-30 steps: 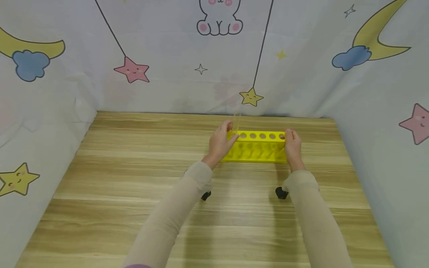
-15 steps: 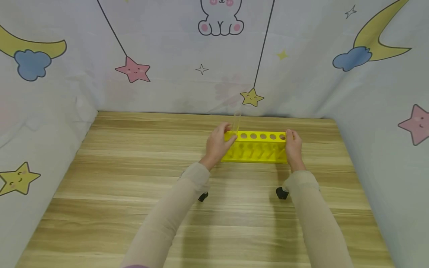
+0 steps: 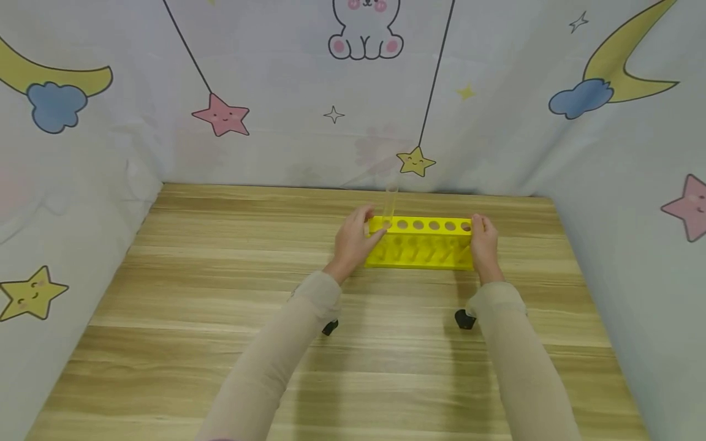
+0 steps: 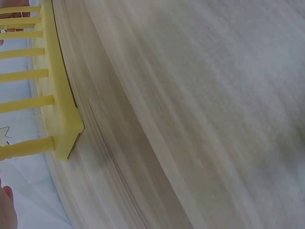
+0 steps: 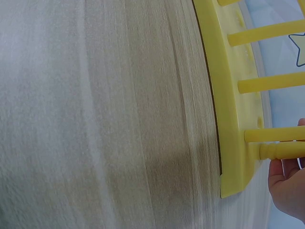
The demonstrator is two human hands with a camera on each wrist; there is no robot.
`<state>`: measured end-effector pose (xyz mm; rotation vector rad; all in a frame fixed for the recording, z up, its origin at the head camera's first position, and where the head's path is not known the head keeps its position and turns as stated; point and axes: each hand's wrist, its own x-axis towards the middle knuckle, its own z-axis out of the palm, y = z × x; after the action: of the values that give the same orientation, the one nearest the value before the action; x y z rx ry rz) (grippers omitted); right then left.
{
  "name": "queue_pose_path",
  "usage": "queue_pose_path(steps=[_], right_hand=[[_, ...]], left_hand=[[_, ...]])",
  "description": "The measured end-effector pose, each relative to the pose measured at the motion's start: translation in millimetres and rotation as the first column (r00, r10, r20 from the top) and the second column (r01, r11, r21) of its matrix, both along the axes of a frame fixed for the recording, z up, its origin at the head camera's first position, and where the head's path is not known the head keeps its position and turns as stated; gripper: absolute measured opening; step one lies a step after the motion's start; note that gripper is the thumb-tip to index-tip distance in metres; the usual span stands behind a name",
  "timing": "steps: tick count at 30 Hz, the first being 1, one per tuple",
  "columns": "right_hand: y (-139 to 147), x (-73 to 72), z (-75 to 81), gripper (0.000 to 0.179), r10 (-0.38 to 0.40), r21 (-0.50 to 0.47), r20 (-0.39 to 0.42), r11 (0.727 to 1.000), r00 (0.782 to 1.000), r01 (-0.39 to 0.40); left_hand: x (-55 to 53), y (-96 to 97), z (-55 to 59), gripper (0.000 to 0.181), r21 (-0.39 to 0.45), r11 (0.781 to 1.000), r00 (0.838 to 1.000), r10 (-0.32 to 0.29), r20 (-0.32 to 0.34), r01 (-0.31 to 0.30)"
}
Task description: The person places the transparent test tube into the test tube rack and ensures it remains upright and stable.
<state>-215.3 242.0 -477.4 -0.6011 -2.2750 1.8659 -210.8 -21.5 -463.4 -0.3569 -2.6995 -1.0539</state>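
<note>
A yellow test tube rack stands toward the back of the table, with a row of holes along its top. One clear test tube rises from the leftmost hole. My right hand grips the rack's right end; in the right wrist view its fingers curl behind the end post. At the other end, my left hand is spread around the corner, thumb by the front of the top plate and fingers behind. The left wrist view catches only a bit of that hand, beside the end post.
The wooden table is bounded by a white cloth printed with stars and moons at the back and sides. Black wrist-worn pieces hang under both sleeves, one by the right cuff.
My left hand has drawn back to the left from the test tube, which stays upright in its hole. The right hand keeps its hold on the rack.
</note>
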Motion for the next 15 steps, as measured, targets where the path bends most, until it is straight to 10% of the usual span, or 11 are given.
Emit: queue_pose_path(steps=[15], right_hand=[[0, 0.4, 0.3, 0.042, 0.005, 0.023, 0.008, 1.000, 1.000, -0.006]], left_hand=[[5.3, -13.5, -7.2, 0.046, 0.003, 1.000, 0.999, 0.004, 0.050, -0.004]])
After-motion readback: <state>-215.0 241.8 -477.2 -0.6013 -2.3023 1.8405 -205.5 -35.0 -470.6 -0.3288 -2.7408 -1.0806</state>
